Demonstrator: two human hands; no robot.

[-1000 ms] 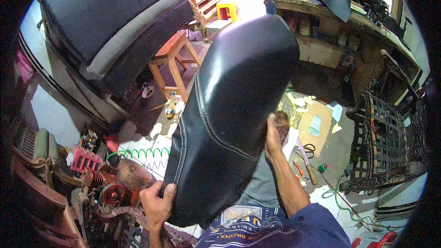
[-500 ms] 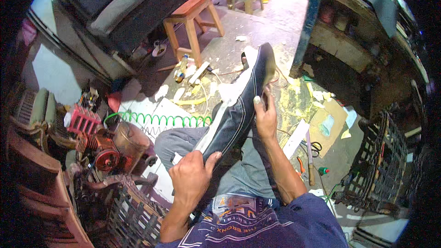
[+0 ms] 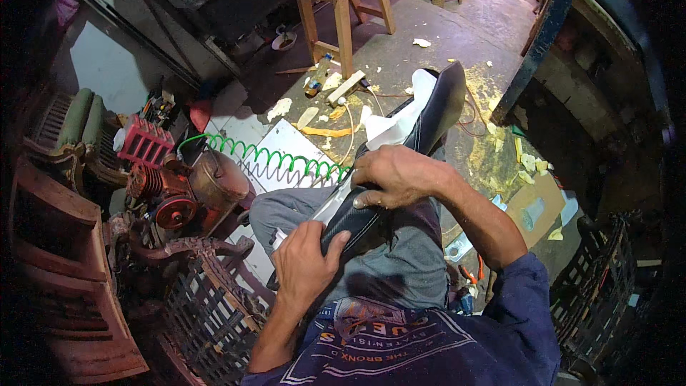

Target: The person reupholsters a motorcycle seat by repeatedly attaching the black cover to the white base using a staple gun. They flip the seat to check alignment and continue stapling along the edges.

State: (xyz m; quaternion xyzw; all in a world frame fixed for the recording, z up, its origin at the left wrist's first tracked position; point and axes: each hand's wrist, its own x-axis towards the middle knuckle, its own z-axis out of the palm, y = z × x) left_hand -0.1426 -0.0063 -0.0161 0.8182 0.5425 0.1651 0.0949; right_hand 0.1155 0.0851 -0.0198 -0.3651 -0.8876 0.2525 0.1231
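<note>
While your left hand (image 3: 304,261) grips the near end of the black seat (image 3: 400,164) on your lap and your right hand (image 3: 396,175) clamps its middle, the far end hangs unsupported over the floor. If either grip slackens, it could tip toward the green hose (image 3: 279,161).

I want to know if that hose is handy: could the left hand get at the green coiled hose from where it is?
Probably yes. The left hand grips the near end of the black seat cover on the lap, and the green coiled hose lies just ahead on its left, with nothing between, though it must let go first.
</note>
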